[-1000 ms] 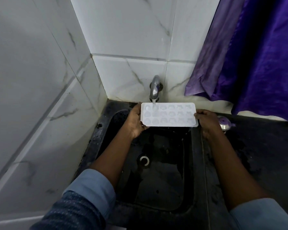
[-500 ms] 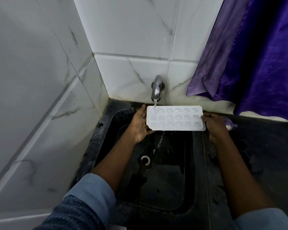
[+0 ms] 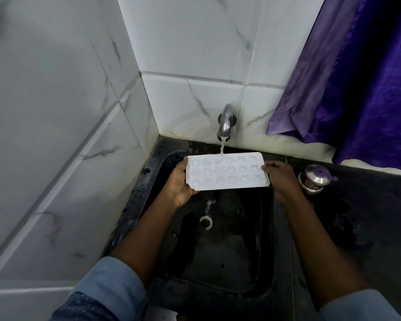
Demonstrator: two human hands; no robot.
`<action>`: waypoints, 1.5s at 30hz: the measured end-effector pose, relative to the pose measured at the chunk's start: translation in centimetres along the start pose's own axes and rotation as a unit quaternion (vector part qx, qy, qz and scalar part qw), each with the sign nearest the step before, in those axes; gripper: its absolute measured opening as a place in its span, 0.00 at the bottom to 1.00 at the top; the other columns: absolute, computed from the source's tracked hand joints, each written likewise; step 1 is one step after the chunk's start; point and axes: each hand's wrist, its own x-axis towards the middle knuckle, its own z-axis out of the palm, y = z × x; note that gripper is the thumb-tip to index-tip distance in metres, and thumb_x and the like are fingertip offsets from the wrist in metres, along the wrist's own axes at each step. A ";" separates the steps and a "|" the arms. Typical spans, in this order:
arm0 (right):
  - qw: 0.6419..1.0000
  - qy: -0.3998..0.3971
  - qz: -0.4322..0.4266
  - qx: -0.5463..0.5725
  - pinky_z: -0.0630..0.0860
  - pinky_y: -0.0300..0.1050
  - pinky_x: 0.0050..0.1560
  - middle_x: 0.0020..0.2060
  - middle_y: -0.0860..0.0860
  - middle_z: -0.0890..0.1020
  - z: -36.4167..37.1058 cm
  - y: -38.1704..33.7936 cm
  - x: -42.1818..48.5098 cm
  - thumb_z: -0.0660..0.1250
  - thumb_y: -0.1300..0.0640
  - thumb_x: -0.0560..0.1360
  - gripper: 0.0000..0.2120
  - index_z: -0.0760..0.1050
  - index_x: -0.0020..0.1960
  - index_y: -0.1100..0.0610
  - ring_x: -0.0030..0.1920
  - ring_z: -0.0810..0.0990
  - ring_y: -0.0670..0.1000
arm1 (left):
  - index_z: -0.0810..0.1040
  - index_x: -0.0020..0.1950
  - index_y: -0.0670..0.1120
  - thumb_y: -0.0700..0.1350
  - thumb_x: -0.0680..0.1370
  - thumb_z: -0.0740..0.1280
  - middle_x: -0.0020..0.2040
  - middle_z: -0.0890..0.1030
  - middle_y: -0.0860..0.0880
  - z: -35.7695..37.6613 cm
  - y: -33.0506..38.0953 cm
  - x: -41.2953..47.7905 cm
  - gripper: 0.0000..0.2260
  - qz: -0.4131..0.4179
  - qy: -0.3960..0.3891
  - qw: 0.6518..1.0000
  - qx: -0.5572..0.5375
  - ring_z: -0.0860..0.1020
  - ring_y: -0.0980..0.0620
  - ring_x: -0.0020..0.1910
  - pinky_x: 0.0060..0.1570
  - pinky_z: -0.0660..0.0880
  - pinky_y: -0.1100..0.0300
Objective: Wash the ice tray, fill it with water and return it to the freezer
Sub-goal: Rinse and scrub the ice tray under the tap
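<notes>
Dim, cool light falls from above onto the white wall tiles (image 3: 195, 42), which take most of the brightness. The black sink (image 3: 218, 262) under my arms stays murky, its detail lost. The ice tray (image 3: 227, 173) looks washed out, its cups soft. Tile lines bow at the edges, and my sleeves (image 3: 109, 288) blur slightly

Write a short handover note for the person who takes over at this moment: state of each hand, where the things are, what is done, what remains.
Left hand: grip on the left end of the white ice tray.
Right hand: grip on the tray's right end.
The tray is held over the black sink, cavities up. The tap is running; the stream lands on the tray's far edge, and water falls off into the sink.
Done: tray is under the water.
Left: finish washing, fill the cavities, shut the tap, carry the tray to the freezer, which is out of view.
</notes>
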 end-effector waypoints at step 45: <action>0.964 -0.105 -0.218 -0.106 0.78 0.47 0.56 0.53 0.45 0.84 1.2 -0.5 -8.9 0.68 0.60 0.81 0.09 0.80 0.53 0.46 0.53 0.83 0.46 | 0.79 0.69 0.43 0.61 0.87 0.54 0.64 0.84 0.38 -7.3 -2.3 -9.4 0.26 0.040 0.049 0.997 -0.046 0.87 0.39 0.55 0.42 0.85 0.47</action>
